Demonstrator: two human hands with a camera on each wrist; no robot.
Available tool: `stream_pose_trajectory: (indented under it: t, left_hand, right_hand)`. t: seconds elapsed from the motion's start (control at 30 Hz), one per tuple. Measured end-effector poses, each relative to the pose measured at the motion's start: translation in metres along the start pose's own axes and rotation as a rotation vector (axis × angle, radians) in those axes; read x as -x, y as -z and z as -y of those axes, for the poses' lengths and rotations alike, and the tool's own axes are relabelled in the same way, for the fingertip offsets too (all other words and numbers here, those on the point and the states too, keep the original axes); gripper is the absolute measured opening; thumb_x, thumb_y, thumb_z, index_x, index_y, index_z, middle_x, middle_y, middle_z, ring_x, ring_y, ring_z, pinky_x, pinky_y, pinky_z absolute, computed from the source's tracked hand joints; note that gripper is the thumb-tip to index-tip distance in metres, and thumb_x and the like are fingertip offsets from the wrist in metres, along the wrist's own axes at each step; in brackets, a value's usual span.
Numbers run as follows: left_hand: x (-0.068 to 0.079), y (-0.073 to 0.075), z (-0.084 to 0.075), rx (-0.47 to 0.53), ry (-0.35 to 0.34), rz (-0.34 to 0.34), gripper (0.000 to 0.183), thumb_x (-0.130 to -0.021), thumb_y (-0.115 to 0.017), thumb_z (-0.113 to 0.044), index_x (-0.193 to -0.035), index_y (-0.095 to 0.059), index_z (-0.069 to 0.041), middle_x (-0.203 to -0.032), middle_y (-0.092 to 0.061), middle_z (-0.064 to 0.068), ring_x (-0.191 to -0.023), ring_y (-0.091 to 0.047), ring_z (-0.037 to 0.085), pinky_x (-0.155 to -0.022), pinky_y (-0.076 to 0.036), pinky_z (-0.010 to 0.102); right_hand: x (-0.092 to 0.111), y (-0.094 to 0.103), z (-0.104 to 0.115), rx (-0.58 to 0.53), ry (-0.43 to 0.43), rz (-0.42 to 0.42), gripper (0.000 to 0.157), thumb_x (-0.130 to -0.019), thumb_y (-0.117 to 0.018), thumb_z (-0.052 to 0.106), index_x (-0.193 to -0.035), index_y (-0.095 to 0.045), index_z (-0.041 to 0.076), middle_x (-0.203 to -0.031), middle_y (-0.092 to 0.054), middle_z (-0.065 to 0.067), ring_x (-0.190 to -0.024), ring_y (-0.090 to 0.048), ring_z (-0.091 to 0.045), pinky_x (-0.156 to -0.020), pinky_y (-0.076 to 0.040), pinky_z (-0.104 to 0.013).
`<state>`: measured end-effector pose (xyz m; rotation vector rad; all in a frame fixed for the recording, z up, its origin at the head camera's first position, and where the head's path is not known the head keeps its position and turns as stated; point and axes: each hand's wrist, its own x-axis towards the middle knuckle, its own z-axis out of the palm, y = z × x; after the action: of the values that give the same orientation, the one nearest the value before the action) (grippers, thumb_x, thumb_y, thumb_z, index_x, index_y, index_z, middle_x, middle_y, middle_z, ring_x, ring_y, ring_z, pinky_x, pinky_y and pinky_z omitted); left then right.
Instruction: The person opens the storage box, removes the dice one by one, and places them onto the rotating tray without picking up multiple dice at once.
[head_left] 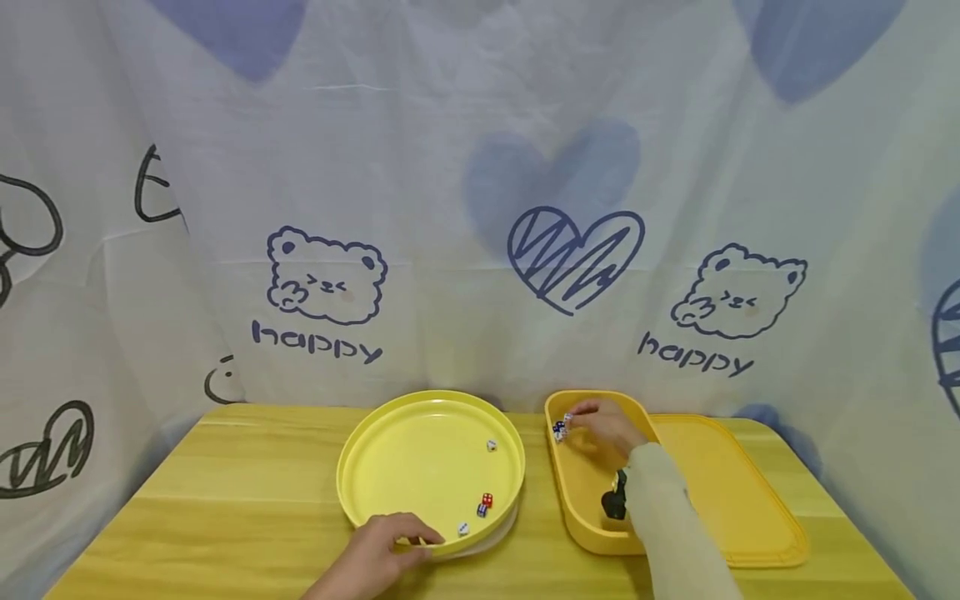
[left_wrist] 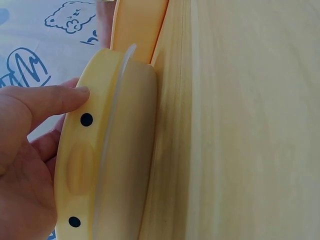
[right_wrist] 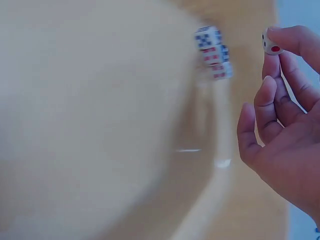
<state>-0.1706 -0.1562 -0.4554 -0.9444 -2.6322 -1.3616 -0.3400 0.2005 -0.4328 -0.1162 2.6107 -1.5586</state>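
Observation:
At the near rim of a round yellow tray (head_left: pixel 420 467), my left hand (head_left: pixel 382 550) pinches the edge, thumb outside. The left wrist view shows two black dots and a raised oval on the tray's side wall (left_wrist: pixel 100 130). Inside it lie a red die (head_left: pixel 487 500), a blue die (head_left: pixel 482 511) and two white dice, one far (head_left: pixel 492 446) and one near (head_left: pixel 462 529). My right hand (head_left: pixel 607 425), over the orange box (head_left: pixel 592 475), pinches a white die (right_wrist: pixel 272 46) between thumb and fingertip. Several dice (right_wrist: pixel 212 52) cluster by the box wall.
An orange lid-like panel (head_left: pixel 742 492) lies flat right of the box. Under the round tray shows a pale rounded base (head_left: pixel 491 537). Behind the wooden table (head_left: pixel 225 492) hangs a printed white curtain (head_left: pixel 450 325).

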Motion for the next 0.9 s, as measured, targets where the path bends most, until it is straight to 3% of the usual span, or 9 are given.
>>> stream_pose_trajectory:
  t: [0.2,0.47,0.73,0.9]
  left_hand:
    - [-0.001,-0.001,-0.001,0.004,0.014,0.004,0.011,-0.088,-0.070,-0.010,-0.098,-0.075,-0.010,-0.092,-0.070,-0.005,-0.082,-0.057,0.004,-0.069,-0.048,0.026]
    - [0.000,0.000,-0.003,-0.024,0.019,-0.005,0.011,-0.088,-0.071,-0.012,-0.098,-0.075,-0.012,-0.093,-0.069,-0.007,-0.082,-0.057,0.002,-0.069,-0.048,0.025]
    - [0.001,0.000,-0.002,0.002,0.004,0.001,0.011,-0.087,-0.071,-0.010,-0.098,-0.075,-0.010,-0.092,-0.069,-0.006,-0.082,-0.057,0.004,-0.067,-0.048,0.025]
    - [0.000,-0.001,-0.002,-0.007,0.012,-0.003,0.011,-0.088,-0.070,-0.011,-0.098,-0.075,-0.012,-0.093,-0.069,-0.008,-0.082,-0.057,0.003,-0.068,-0.048,0.025]
  right_hand:
    - [0.005,0.011,0.018,0.032,0.021,0.005,0.019,-0.091,-0.066,0.010,-0.106,-0.066,-0.002,-0.103,-0.064,-0.010,-0.102,-0.053,-0.033,-0.096,-0.041,-0.048]
    - [0.015,0.016,0.035,0.011,0.086,-0.003,0.020,-0.089,-0.069,0.012,-0.103,-0.065,0.000,-0.099,-0.064,-0.008,-0.093,-0.053,-0.025,-0.092,-0.042,-0.044]
    - [0.038,0.008,0.057,-0.016,0.149,-0.034,0.019,-0.088,-0.070,0.013,-0.103,-0.067,0.003,-0.100,-0.065,-0.007,-0.096,-0.053,-0.025,-0.093,-0.041,-0.043]
    - [0.052,0.000,0.065,-0.006,0.233,-0.032,0.016,-0.086,-0.072,0.012,-0.099,-0.067,0.003,-0.091,-0.061,-0.005,-0.090,-0.051,-0.024,-0.083,-0.042,-0.037]
